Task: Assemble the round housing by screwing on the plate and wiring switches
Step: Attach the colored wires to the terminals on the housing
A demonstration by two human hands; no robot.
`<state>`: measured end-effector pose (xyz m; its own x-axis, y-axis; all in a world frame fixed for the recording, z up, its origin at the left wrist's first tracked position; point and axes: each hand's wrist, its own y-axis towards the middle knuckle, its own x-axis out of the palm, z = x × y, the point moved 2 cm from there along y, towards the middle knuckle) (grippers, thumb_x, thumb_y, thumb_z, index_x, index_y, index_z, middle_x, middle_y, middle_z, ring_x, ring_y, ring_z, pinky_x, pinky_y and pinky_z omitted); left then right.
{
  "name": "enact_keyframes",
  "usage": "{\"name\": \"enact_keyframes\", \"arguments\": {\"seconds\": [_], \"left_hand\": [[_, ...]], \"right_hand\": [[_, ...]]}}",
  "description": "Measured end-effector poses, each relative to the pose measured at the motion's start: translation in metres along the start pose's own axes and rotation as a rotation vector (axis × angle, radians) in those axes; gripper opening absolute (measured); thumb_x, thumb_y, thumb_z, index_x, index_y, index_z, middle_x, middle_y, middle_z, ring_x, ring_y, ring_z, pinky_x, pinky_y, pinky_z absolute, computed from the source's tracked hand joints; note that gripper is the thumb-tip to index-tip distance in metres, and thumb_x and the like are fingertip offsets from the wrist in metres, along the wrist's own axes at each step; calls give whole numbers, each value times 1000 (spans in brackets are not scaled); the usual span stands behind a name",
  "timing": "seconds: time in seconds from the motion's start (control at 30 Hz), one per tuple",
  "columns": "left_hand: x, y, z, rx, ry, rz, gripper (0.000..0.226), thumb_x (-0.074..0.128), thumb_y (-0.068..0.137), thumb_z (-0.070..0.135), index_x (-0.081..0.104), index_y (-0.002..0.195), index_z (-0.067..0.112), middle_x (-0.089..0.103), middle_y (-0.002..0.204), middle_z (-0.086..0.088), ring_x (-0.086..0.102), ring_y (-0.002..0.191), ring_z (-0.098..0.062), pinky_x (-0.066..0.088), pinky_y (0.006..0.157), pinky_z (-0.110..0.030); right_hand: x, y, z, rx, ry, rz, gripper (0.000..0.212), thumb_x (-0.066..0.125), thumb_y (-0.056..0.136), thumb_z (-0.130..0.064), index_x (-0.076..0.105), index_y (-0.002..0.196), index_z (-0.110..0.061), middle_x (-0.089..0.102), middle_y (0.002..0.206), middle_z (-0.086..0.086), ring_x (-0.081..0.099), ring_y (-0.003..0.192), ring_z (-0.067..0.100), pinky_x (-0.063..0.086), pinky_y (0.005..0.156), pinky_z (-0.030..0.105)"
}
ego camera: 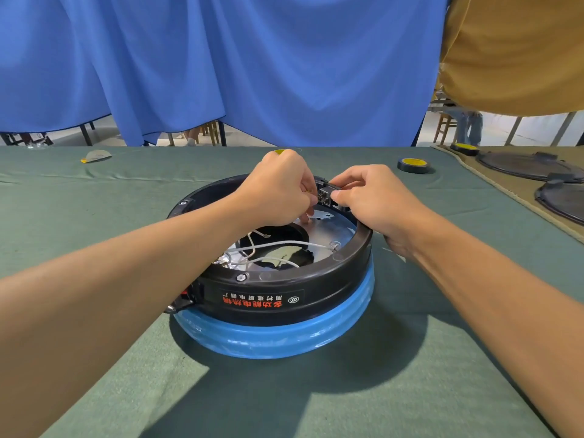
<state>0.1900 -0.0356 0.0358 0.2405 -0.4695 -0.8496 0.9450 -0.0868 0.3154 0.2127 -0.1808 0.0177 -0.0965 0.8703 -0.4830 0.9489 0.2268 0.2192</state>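
Observation:
The round housing (271, 298) stands in the middle of the table, its black ring on a blue-wrapped base. Inside lies a silver metal plate (335, 230) with a dark round opening, and several white wires (278, 246) cross it. At the far rim sits a small black switch (327, 194). My right hand (369, 200) pinches this switch between thumb and forefinger. My left hand (278, 191) reaches over the rim just left of the switch, its curled fingers pinching a thin wire end at the switch terminals. A second switch with a red part (186, 295) shows on the housing's near left side.
A roll of black tape (413, 165) lies at the back right. Two dark round covers (531, 167) rest on a tan mat at the far right, with another tape roll (464, 149) behind. A flat grey scrap (96, 156) lies back left. Blue curtain hangs behind.

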Motion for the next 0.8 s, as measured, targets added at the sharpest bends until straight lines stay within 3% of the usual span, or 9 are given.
{"name": "enact_keyframes", "arguments": {"seconds": [0.13,0.27,0.33,0.4,0.5,0.6,0.67,0.73,0.8], "left_hand": [[-1,-2,2,4,4,-34,15,62,93,9,74,84,10,76,73,5,71,64,-3,57,77,-21],[-5,-6,2,-9,16,-43,18,60,90,18,77,90,13,76,79,1,70,83,-18,56,84,-37],[-6,-9,2,-20,83,-5,20,58,88,24,76,93,18,75,85,3,66,91,-23,53,87,-40],[-7,-9,4,23,175,99,22,55,90,26,74,98,20,73,90,5,64,93,-25,48,93,-40],[-8,-9,8,147,215,213,26,53,90,19,75,103,22,69,91,7,60,98,-22,40,94,-34],[-4,-8,8,236,219,121,38,49,91,9,73,115,26,71,118,5,55,114,-21,40,94,-31],[-1,-7,6,220,188,64,42,46,94,9,71,121,29,66,130,11,55,120,-17,42,94,-28],[0,-4,2,189,160,49,42,44,96,12,70,123,31,62,135,13,56,113,-11,45,86,-23],[2,-2,0,194,159,50,40,46,96,12,70,122,29,62,135,11,52,95,-3,38,71,-9]], "right_hand": [[-3,2,5,-8,-44,10,8,60,91,-18,67,93,-22,68,87,-5,61,88,15,49,84,33],[-16,6,10,9,-19,32,43,47,97,-38,68,91,-1,72,90,11,64,86,28,48,95,47],[-33,11,16,23,16,146,38,46,99,-34,70,79,-12,73,88,5,66,94,24,49,95,45],[-51,14,26,30,-96,235,27,50,96,-25,70,79,-20,72,89,0,64,97,21,50,92,41],[-66,12,46,57,-419,221,20,54,93,-15,74,92,-19,72,98,2,60,105,24,47,92,35],[-64,11,56,54,-547,146,22,55,91,-13,73,98,-22,69,89,-1,61,103,22,48,91,33],[-57,11,58,17,-590,90,20,57,92,-18,73,102,-22,70,98,1,60,106,22,47,92,34],[-50,14,60,-25,-677,68,20,58,92,-24,73,104,-24,69,113,2,55,113,25,46,94,38],[-44,18,64,-36,-757,85,18,58,92,-26,74,101,-27,67,114,3,50,116,27,47,91,42]]}}
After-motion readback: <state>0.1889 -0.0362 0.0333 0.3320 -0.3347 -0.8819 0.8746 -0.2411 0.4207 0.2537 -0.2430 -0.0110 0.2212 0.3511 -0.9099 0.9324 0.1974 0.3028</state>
